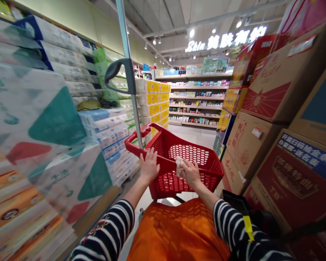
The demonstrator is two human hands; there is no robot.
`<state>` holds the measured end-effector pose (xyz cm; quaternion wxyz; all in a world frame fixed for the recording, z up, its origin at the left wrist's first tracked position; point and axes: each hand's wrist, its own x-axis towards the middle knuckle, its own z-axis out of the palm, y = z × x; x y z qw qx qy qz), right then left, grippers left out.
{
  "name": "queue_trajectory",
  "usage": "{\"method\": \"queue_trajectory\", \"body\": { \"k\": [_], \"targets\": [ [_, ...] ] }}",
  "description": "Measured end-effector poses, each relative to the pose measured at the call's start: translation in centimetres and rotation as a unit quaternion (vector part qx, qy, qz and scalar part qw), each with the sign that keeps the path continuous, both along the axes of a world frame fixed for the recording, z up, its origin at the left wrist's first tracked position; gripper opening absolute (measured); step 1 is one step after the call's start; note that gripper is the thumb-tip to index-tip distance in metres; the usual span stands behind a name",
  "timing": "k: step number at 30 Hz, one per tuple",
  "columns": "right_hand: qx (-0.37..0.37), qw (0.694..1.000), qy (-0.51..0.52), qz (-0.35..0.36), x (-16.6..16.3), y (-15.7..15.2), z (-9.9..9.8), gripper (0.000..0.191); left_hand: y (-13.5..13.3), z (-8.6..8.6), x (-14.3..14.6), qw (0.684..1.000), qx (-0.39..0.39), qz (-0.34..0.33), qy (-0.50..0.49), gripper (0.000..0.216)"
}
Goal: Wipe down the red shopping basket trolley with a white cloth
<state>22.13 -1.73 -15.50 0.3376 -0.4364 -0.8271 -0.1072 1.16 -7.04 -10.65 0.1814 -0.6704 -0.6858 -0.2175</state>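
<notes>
In front of me stands a red plastic shopping basket trolley [190,146] with mesh sides. A metal pole rises at its left end, with a dark grey handle [129,76] on it. My left hand [150,165] lies flat on the basket's near rim beside the foot of the pole, fingers stretched out. Between the fingers of my right hand [190,174] is a crumpled white tissue or cloth [178,166], held against the near side of the basket. No goods show in the visible part of the basket.
Stacked tissue packs [54,145] line the left side, with yellow and white packs [154,96] farther along. On the right, large cartons [263,79] are piled close by. Shelves of small goods [198,96] stand across the aisle's far end, beyond the pale floor [187,132].
</notes>
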Motion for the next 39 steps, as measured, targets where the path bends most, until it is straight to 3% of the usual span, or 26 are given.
{"method": "queue_trajectory", "body": {
  "k": [3,7,11,15,18,23,25,27,32,34,36,39],
  "targets": [
    [0.042,0.999,0.02,0.021,0.0,0.1,1.0,0.017,-1.0,-0.5,-3.1,0.992,0.063,0.085,-0.072,0.066],
    [0.13,0.984,0.05,0.115,-5.5,-0.5,5.0,0.027,-1.8,-2.3,-5.8,0.965,0.017,0.176,-0.195,0.07],
    [0.203,0.962,0.032,0.182,-12.4,-0.3,8.6,0.033,-2.6,-4.2,-7.1,0.957,-0.018,0.183,-0.227,0.068],
    [0.254,0.938,-0.002,0.237,-16.5,0.8,9.4,0.021,-3.7,-5.0,-8.2,0.964,-0.008,0.166,-0.207,0.067],
    [0.284,0.923,0.02,0.26,-18.3,1.4,11.6,0.021,-3.7,-4.2,-9.1,0.964,0.005,0.167,-0.207,0.066],
    [0.331,0.908,0.057,0.25,-20.1,2.9,20.7,0.031,-1.5,0.3,-9.0,0.972,0.058,0.137,-0.184,0.063],
    [0.339,0.912,0.054,0.226,-20.2,3.7,23.3,0.033,-0.5,2.3,-8.4,0.975,0.088,0.119,-0.168,0.064],
    [0.344,0.911,0.015,0.225,-19.8,4.5,23.4,0.033,0.2,3.8,-7.9,0.976,0.106,0.112,-0.155,0.065],
    [0.33,0.877,-0.174,0.301,-17.6,5.0,16.9,0.033,0.6,4.6,-7.5,0.982,0.094,0.106,-0.125,0.065],
    [0.317,0.867,-0.209,0.323,-17.1,5.0,16.0,0.032,0.3,4.4,-7.6,0.984,0.082,0.107,-0.121,0.066],
    [0.311,0.875,-0.186,0.322,-17.3,5.2,17.7,0.032,0.1,4.5,-7.7,0.984,0.072,0.11,-0.121,0.066],
    [0.321,0.899,-0.084,0.285,-18.2,5.9,23.4,0.035,-0.2,4.8,-7.9,0.981,0.071,0.122,-0.132,0.067]
  ]
}}
